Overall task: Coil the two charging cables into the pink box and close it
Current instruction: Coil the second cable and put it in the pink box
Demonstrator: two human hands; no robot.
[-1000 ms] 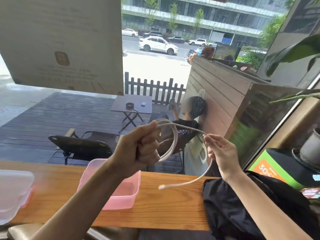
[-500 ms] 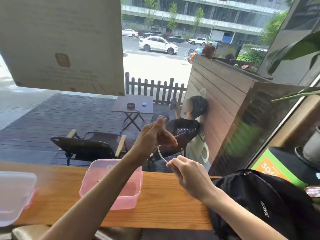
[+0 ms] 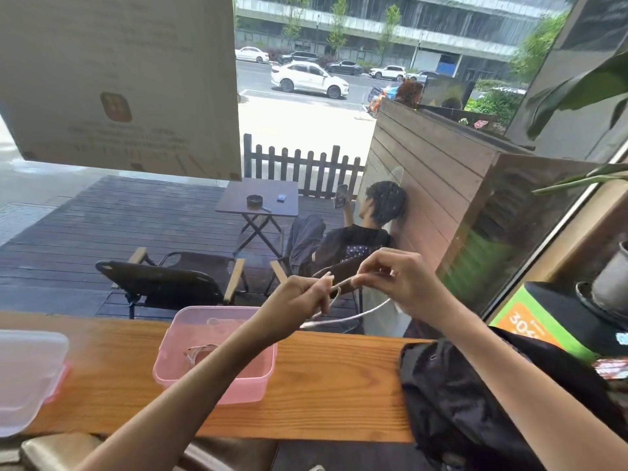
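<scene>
One view only, from the head, wide-angle. Looks forward and slightly down, over the table [image 3: 323,396] and out through a window [image 3: 306,147] to a deck. Close to both hands, raised mid-frame above the table's far edge; forearms enter from below.

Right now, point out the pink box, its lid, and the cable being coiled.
pink box [image 3: 190,377]: head view, on its front left wall.
lid [image 3: 27,375]: head view, on its clear top surface, at the counter's left end.
white cable [image 3: 353,316]: head view, on the loose tail hanging below the hands.
</scene>
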